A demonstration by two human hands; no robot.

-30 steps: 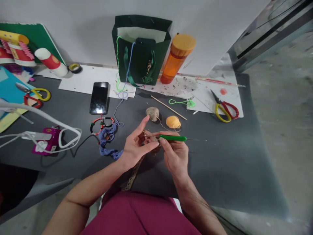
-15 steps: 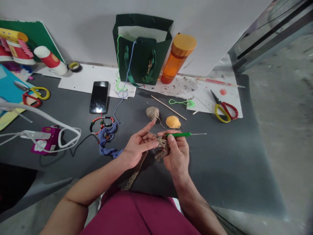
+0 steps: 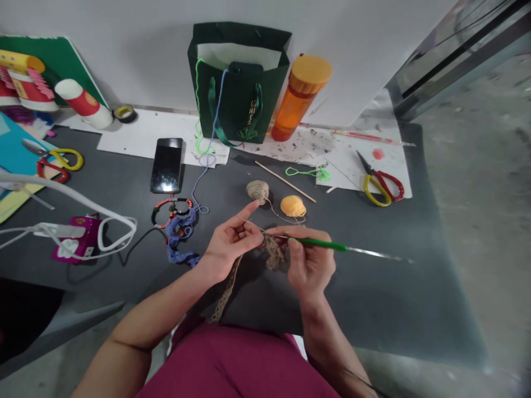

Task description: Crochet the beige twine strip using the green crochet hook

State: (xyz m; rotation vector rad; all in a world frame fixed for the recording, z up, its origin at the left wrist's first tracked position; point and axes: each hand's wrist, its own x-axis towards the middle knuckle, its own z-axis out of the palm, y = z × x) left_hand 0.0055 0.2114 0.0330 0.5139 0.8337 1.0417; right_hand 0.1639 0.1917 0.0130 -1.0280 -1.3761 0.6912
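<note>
My left hand pinches the edge of a beige crochet strip between thumb and fingers, its index finger stretched out with yarn running over it. Part of the strip hangs below that hand toward my lap. In my right hand is a crochet hook with a green handle; one metal end points right over the table, the other meets the crochet work at my left fingertips. Just beyond my hands lie a ball of beige yarn and a yellow ball, with a loose strand beside them.
Left of my hands lie blue crochet work, a beaded bracelet and a phone. A green paper bag and an orange bottle stand at the wall. Scissors lie right; a purple power block with cables lies left.
My right hand has shifted right, away from my left hand, and the hook has slid right with its free end now tilted downward. My left hand has barely moved.
</note>
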